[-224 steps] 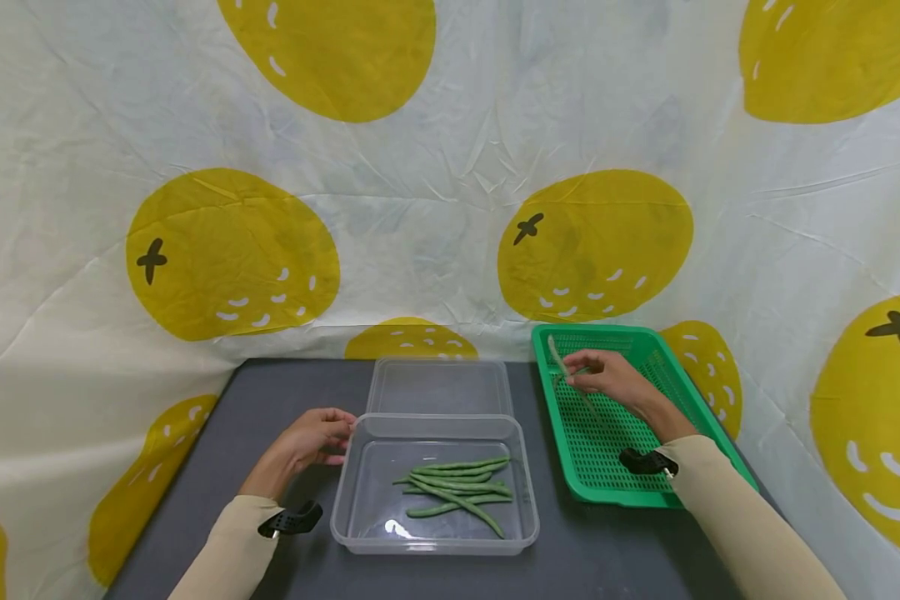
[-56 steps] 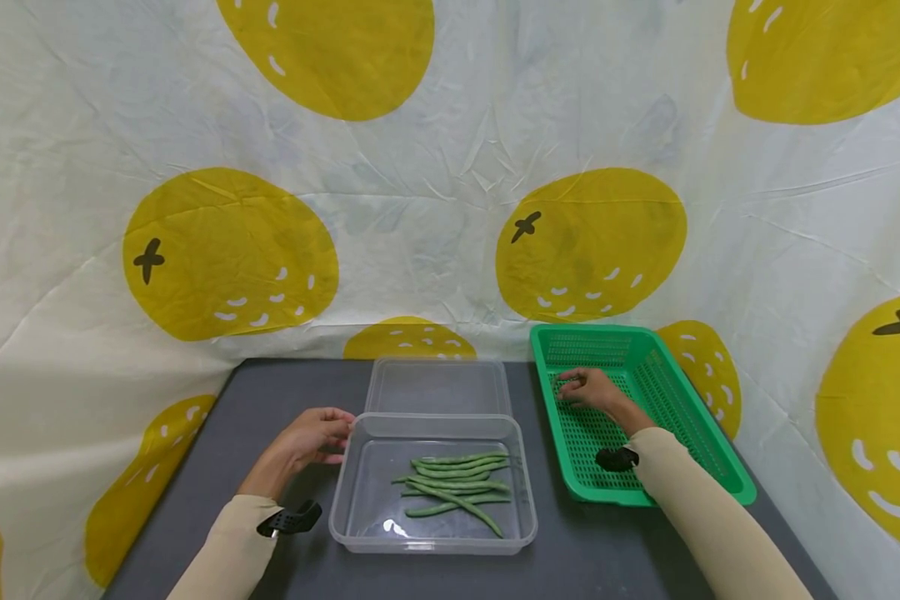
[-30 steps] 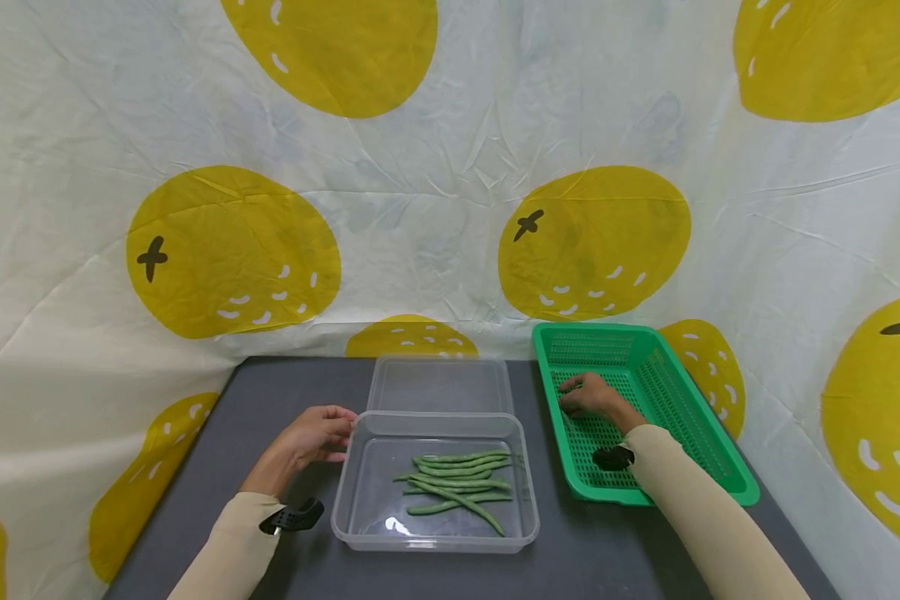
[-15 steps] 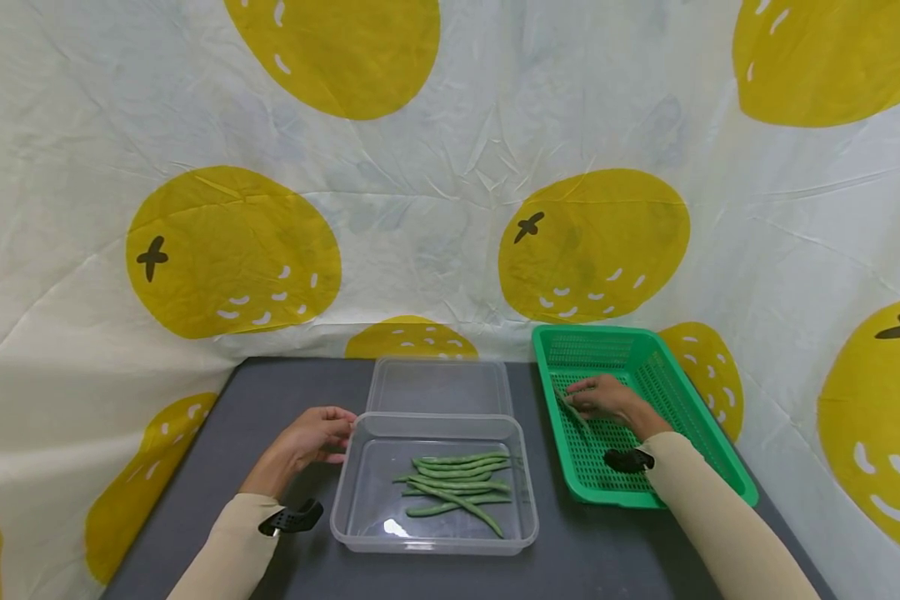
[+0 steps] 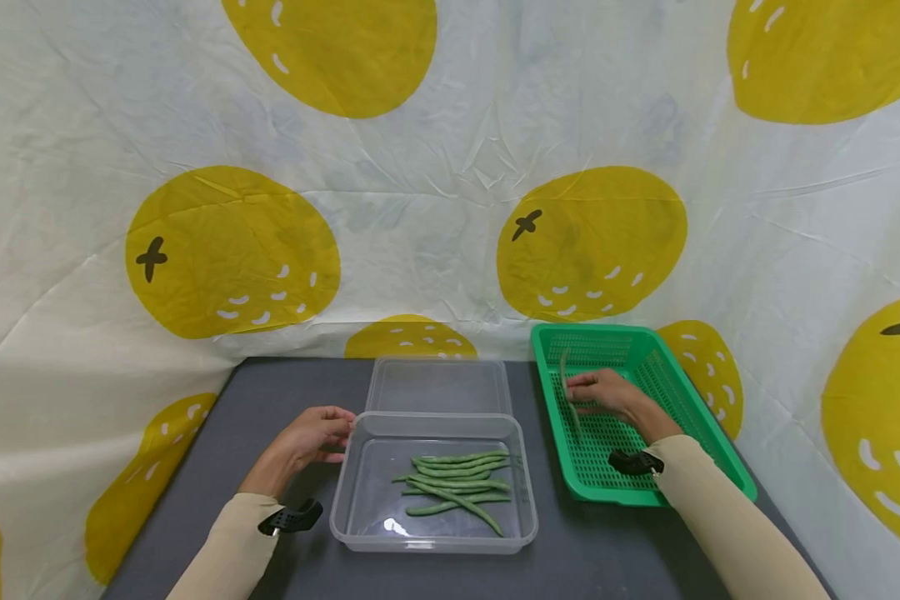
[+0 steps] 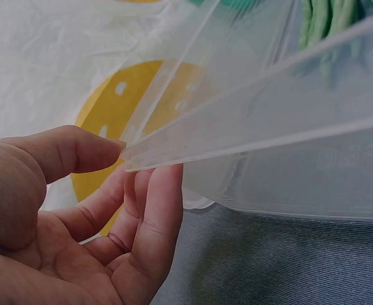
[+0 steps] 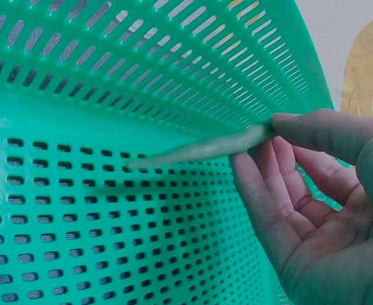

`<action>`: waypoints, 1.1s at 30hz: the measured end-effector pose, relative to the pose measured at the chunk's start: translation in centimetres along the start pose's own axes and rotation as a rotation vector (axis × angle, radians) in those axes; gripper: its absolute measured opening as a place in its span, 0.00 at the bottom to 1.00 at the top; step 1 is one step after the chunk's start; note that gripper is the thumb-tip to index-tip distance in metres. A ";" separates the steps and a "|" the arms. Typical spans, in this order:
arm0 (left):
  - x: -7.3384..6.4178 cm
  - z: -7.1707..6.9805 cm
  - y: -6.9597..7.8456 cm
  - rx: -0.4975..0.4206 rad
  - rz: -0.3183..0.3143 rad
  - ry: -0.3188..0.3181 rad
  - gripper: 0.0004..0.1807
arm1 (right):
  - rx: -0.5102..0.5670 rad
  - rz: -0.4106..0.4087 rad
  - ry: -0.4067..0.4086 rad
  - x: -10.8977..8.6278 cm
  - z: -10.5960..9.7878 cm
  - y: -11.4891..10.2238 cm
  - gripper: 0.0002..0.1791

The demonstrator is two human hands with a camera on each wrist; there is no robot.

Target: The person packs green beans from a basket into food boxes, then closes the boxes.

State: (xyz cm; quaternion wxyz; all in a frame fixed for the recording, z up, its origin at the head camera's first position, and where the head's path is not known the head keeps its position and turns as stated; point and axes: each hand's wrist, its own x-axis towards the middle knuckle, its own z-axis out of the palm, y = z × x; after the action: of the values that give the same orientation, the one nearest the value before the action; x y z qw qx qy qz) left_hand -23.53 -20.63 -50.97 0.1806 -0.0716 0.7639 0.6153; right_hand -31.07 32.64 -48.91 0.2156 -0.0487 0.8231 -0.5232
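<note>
My right hand (image 5: 606,392) pinches one green bean (image 7: 202,150) between thumb and fingertips, inside the green plastic basket (image 5: 720,450). In the right wrist view the bean sticks out leftward from the fingers, just above the slotted basket floor. At the clear plastic container (image 5: 435,546), my left hand (image 5: 318,435) grips the far left corner. The left wrist view shows the thumb (image 6: 78,149) on top of the rim and the fingers bent below it. Several green beans (image 5: 457,485) lie in the container's right half, mostly side by side, one slanting across the others.
Behind the container a clear plastic lid (image 5: 441,385) lies flat on the dark grey table (image 5: 285,383). A white cloth (image 5: 420,250) printed with yellow fruit hangs behind and along both sides.
One more bean lies in the container than 7.5 s ago. Since a second ago, my right hand has risen slightly from the basket floor, holding a bean. My left hand stays put.
</note>
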 end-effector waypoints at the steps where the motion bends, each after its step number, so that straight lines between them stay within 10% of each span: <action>1: 0.0 0.0 0.0 0.001 -0.002 0.000 0.17 | 0.003 -0.003 0.000 0.0 0.0 -0.2 0.30; 33: 0.1 -0.1 0.3 0.009 -0.014 0.006 0.17 | -0.028 -0.131 0.000 -1.4 1.2 -4.6 0.31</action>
State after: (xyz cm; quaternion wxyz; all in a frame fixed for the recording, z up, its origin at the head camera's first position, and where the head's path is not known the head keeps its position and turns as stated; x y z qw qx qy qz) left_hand -23.74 -20.70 -50.73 0.1828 -0.0778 0.7666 0.6106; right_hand -29.93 29.99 -44.90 0.1802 -0.1054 0.8253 -0.5247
